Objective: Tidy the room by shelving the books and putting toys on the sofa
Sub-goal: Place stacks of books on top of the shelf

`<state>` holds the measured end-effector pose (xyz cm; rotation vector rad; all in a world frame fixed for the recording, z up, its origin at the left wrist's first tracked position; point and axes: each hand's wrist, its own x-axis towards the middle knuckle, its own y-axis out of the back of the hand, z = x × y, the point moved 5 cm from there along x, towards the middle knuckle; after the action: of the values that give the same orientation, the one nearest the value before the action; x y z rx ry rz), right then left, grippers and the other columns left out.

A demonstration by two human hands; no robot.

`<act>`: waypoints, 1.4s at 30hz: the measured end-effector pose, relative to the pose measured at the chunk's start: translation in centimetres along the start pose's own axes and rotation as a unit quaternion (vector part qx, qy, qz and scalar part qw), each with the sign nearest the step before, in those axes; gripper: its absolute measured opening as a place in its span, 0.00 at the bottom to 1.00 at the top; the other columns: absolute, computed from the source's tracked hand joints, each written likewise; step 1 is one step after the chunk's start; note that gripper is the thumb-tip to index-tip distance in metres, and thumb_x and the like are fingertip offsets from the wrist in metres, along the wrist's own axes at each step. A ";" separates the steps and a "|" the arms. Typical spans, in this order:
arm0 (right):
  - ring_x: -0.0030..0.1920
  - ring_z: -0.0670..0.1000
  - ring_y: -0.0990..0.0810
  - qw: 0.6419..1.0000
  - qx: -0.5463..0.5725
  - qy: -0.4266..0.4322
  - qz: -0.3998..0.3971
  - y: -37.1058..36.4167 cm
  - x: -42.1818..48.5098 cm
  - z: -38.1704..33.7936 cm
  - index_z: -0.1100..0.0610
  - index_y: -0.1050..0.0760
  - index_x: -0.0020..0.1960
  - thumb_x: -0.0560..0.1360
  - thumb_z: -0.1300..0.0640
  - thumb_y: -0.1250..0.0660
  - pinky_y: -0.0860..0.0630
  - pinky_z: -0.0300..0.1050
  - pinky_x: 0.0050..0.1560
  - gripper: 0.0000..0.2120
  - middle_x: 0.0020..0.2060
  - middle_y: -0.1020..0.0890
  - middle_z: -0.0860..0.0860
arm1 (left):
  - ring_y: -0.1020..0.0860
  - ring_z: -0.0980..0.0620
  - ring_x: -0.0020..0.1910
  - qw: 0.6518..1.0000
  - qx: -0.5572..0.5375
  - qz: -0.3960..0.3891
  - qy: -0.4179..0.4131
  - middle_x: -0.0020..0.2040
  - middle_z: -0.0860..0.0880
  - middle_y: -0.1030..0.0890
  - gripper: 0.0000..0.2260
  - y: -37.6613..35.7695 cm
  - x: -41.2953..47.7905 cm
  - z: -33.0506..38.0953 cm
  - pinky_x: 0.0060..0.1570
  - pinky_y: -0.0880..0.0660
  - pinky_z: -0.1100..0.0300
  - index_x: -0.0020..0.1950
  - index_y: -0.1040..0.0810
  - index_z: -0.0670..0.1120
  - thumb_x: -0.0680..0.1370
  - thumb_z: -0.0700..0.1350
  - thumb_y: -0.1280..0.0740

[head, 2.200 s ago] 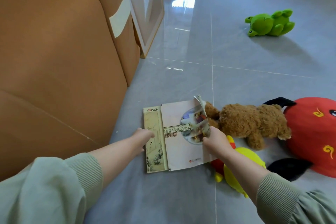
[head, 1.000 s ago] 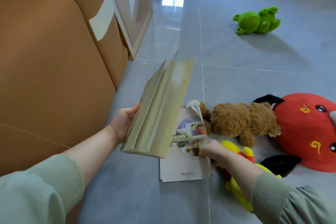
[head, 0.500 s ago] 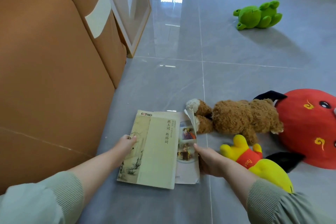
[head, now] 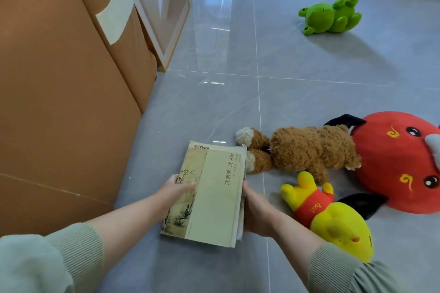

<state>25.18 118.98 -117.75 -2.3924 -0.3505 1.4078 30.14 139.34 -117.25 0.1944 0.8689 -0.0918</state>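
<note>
A stack of two books lies on the grey floor, a cream-green book (head: 214,195) on top with a second book's pages showing at its right edge. My left hand (head: 175,191) grips the stack's left edge, thumb on the cover. My right hand (head: 256,209) holds the right edge, fingers under it. A brown teddy bear (head: 302,150), a yellow bear in a red shirt (head: 331,219), a big red round plush (head: 400,162) and a green frog plush (head: 329,16) lie on the floor. The orange sofa (head: 59,90) stands at left.
A white-framed glass panel (head: 164,12) leans against the sofa's far end. Bare grey tiles stretch between the stack and the frog.
My left hand lifted the cream-green book and laid it over the other book. Both hands now clasp the stack's sides, and the lower book's cover is hidden.
</note>
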 end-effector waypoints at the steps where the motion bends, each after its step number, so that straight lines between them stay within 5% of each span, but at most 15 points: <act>1: 0.62 0.55 0.22 1.000 0.007 -0.004 -0.023 -0.2 -0.1 -0.1 0.48 0.26 0.65 0.75 0.28 0.54 0.26 0.57 0.61 0.34 0.61 0.20 0.52 | 0.21 0.43 0.56 1.000 -0.017 -0.016 0.018 0.56 0.44 0.20 0.19 0.0 -0.2 -0.3 0.60 0.26 0.44 0.62 0.30 0.43 0.74 0.40 0.29; 3: 0.62 0.54 0.22 0.999 -0.019 -0.006 -0.037 -0.6 -0.9 -0.4 0.49 0.27 0.67 0.76 0.31 0.47 0.26 0.54 0.62 0.30 0.60 0.20 0.51 | 0.20 0.39 0.54 0.997 -0.048 -0.047 0.050 0.55 0.40 0.19 0.20 0.0 -0.4 -1.1 0.58 0.26 0.39 0.63 0.28 0.39 0.73 0.36 0.29; 5: 0.57 0.53 0.19 0.996 -0.075 0.043 0.003 -0.8 -1.2 -0.9 0.55 0.27 0.65 0.76 0.48 0.33 0.23 0.49 0.58 0.20 0.58 0.19 0.53 | 0.20 0.36 0.53 0.993 -0.087 -0.051 0.054 0.55 0.37 0.19 0.20 -0.1 -0.7 -1.3 0.56 0.26 0.37 0.63 0.29 0.38 0.73 0.32 0.31; 7: 0.54 0.52 0.19 0.982 -0.105 0.134 0.078 -0.7 -1.6 -2.5 0.57 0.26 0.59 0.73 0.64 0.30 0.21 0.45 0.52 0.15 0.57 0.19 0.56 | 0.20 0.36 0.52 0.992 -0.115 -0.039 0.017 0.54 0.37 0.20 0.19 -0.2 -1.1 -0.1 0.54 0.25 0.39 0.62 0.31 0.39 0.73 0.28 0.33; 9: 0.52 0.51 0.19 0.969 -0.111 0.189 0.113 -1.2 -2.4 -4.5 0.55 0.27 0.58 0.71 0.68 0.29 0.21 0.42 0.46 0.19 0.55 0.19 0.54 | 0.21 0.38 0.51 0.991 -0.125 -0.027 -0.044 0.53 0.39 0.20 0.23 0.2 -1.4 2.2 0.52 0.24 0.44 0.62 0.32 0.42 0.71 0.24 0.34; 12: 0.50 0.51 0.21 0.931 -0.168 0.280 0.163 -2.2 -3.8 -8.1 0.50 0.27 0.53 0.68 0.70 0.28 0.23 0.37 0.39 0.21 0.51 0.19 0.50 | 0.21 0.38 0.54 0.984 -0.072 -0.022 -0.159 0.53 0.38 0.19 0.24 1.2 -2.1 6.5 0.53 0.24 0.48 0.60 0.26 0.39 0.67 0.21 0.34; 17: 0.53 0.50 0.20 0.900 -0.211 0.347 0.156 -2.9 -4.7 -10.6 0.50 0.25 0.50 0.66 0.72 0.27 0.21 0.50 0.53 0.22 0.50 0.18 0.49 | 0.19 0.43 0.51 0.966 -0.036 -0.028 -0.254 0.49 0.40 0.17 0.22 2.3 -4.1 10.4 0.53 0.24 0.51 0.49 0.20 0.41 0.56 0.30 0.29; 21: 0.48 0.49 0.20 0.892 -0.252 0.343 0.154 -2.4 -4.6 -10.4 0.53 0.23 0.49 0.66 0.72 0.28 0.22 0.42 0.43 0.19 0.45 0.17 0.47 | 0.18 0.56 0.40 0.960 0.016 -0.115 -0.255 0.42 0.51 0.15 0.21 2.2 -4.5 10.4 0.37 0.24 0.64 0.51 0.22 0.43 0.59 0.34 0.28; 23: 0.45 0.51 0.20 0.890 -0.264 0.342 0.147 -2.2 -4.6 -10.0 0.55 0.22 0.49 0.65 0.73 0.27 0.25 0.38 0.37 0.18 0.44 0.17 0.49 | 0.18 0.57 0.42 0.955 0.038 -0.163 -0.244 0.43 0.52 0.15 0.21 2.1 -4.7 10.3 0.37 0.25 0.66 0.52 0.22 0.44 0.61 0.34 0.28; 28: 0.55 0.49 0.19 0.902 -0.268 0.332 0.066 -1.9 -5.7 -11.2 0.56 0.23 0.60 0.65 0.69 0.25 0.21 0.46 0.54 0.25 0.53 0.16 0.50 | 0.21 0.50 0.58 0.942 0.068 -0.238 -0.228 0.58 0.46 0.19 0.30 2.6 -4.8 10.9 0.56 0.25 0.59 0.61 0.25 0.44 0.59 0.40 0.24; 34: 0.59 0.56 0.21 0.918 -0.217 0.332 -0.022 -3.0 -5.4 -10.7 0.58 0.25 0.63 0.60 0.59 0.24 0.23 0.52 0.57 0.31 0.58 0.19 0.55 | 0.20 0.51 0.56 0.939 0.020 -0.273 -0.206 0.55 0.48 0.17 0.26 2.0 -4.6 10.0 0.54 0.25 0.60 0.57 0.20 0.46 0.59 0.38 0.25; 39: 0.61 0.58 0.23 0.921 -0.233 0.306 -0.060 -3.0 -4.6 -10.5 0.59 0.27 0.64 0.58 0.59 0.25 0.26 0.56 0.61 0.34 0.59 0.20 0.58 | 0.20 0.54 0.54 0.931 0.071 -0.291 -0.209 0.53 0.51 0.16 0.28 2.6 -4.8 10.5 0.51 0.24 0.62 0.52 0.16 0.53 0.53 0.47 0.17; 42: 0.59 0.56 0.21 0.921 -0.237 0.304 -0.055 -2.6 -4.6 -10.6 0.60 0.28 0.65 0.59 0.61 0.25 0.23 0.50 0.56 0.35 0.58 0.19 0.57 | 0.20 0.54 0.53 0.939 0.080 -0.266 -0.201 0.52 0.52 0.16 0.30 2.5 -4.1 10.0 0.52 0.25 0.59 0.57 0.22 0.46 0.56 0.39 0.22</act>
<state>32.24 117.83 -108.28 -2.9749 -0.6978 0.5003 35.33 139.71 -107.49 0.0819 0.4845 -0.6883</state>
